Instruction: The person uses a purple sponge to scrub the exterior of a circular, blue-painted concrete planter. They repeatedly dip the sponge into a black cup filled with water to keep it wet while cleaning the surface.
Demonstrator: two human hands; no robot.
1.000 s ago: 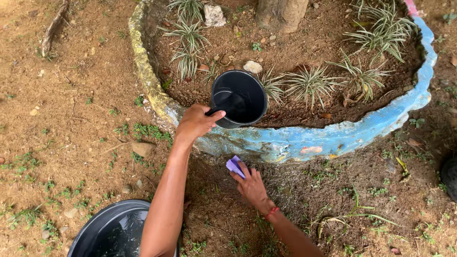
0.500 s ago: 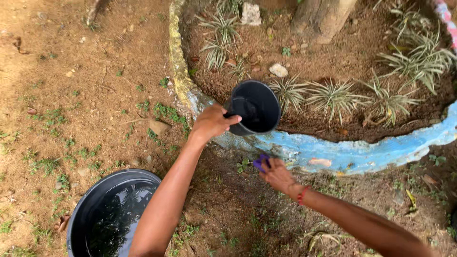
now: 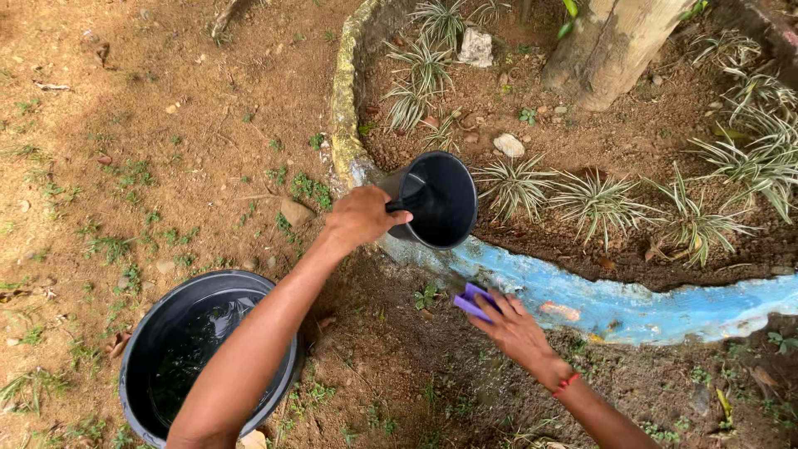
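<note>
Left hand [image 3: 362,218] is wrapped tight round the handle of a dark jug [image 3: 436,199], fingers curled shut on it. That jug is tipped over on its side, its long axis running from the hand out toward the planter bed, with the open mouth facing up and to the right over the blue curb [image 3: 632,303]. It sits just right of the fist, touching it at the handle, above the spot where the curb bends.

Right hand [image 3: 515,326] lies lower and to the right, fingers loosely spread and pressing a purple sponge [image 3: 472,301] against the curb's painted face. Only a corner of the sponge shows past the fingertips, just below the jug. A red band [image 3: 567,382] circles that wrist.

Behind the curb, the bed [image 3: 582,137] of bare soil holds striped grassy plants [image 3: 598,195], a few pale stones [image 3: 509,145] and a tree trunk [image 3: 611,46] at the far edge. Near the bottom left, on the dirt ground [image 3: 166,125], stands a black bucket [image 3: 145,349] with dark water in it, partly covered by the left forearm.
</note>
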